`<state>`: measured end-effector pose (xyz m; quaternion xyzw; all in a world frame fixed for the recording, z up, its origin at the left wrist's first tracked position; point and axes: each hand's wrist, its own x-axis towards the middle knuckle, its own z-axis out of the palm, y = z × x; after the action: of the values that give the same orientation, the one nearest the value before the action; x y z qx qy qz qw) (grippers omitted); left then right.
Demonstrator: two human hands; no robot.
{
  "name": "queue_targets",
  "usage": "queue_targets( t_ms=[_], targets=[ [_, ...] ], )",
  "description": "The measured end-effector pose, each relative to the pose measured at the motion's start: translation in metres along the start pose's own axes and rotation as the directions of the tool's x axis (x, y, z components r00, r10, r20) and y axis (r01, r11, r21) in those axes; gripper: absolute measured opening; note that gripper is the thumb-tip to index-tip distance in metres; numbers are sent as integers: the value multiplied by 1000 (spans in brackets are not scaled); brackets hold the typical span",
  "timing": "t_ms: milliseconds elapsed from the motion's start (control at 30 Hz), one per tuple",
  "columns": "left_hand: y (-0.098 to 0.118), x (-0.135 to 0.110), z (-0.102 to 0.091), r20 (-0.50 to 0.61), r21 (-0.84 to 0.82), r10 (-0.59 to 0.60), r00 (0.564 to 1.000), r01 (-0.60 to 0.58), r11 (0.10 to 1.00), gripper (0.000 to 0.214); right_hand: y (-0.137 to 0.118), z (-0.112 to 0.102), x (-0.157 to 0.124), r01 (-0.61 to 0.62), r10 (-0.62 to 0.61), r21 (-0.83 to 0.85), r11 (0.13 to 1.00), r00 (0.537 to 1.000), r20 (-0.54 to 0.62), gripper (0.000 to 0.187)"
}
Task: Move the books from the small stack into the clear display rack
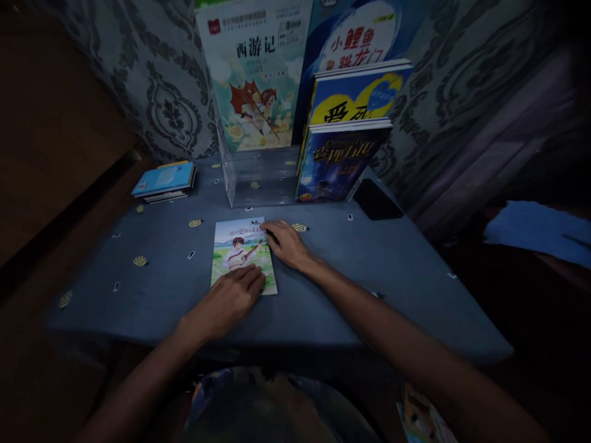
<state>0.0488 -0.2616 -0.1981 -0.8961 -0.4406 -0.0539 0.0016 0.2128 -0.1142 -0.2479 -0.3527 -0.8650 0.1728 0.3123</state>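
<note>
A thin book (pixel 242 243) lies closed on the cloth-covered table (pixel 166 314), its cover showing a person playing a guitar in a green landscape. My left hand (pixel 235 294) rests flat across the lower part of the cover, fingers stretched out. At the book's upper right edge is my right hand (pixel 290 247), fingers curled and thumb close to them, seeming to pinch the edge. Its fingertips partly cover the end of the printed title.
Behind the book, a clear acrylic stand (pixel 263 194) holds several upright books, including a dark blue one (pixel 339 163). A small stack of books (pixel 166 178) lies at the back left. A black flat object (pixel 376 200) rests at the right. Patterned curtains (pixel 170 104) hang behind.
</note>
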Motion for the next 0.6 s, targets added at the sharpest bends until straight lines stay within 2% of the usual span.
queue_targets(
  t_ms=[167,300,433,500,600],
  targets=[
    [3,2,2,-22,10,14,1000,-14,1000,32,1,0,0,-6,6,-4,1000,1000,5,33],
    [3,3,-1,-25,-44,-27,999,25,999,31,1,0,-1,2,-2,-2,1000,1000,9,32],
    [-19,1,2,-76,-145,-57,995,46,988,31,0,0,-2,16,-16,-12,1000,1000,11,31],
    [-40,0,7,-134,-126,-222,966,206,970,36,-3,-1,-3,14,-13,-37,999,1000,17,30],
    [-70,1,16,-173,-71,-525,833,521,851,44,-8,-1,-5,9,-7,-77,997,1000,23,30]
  ],
)
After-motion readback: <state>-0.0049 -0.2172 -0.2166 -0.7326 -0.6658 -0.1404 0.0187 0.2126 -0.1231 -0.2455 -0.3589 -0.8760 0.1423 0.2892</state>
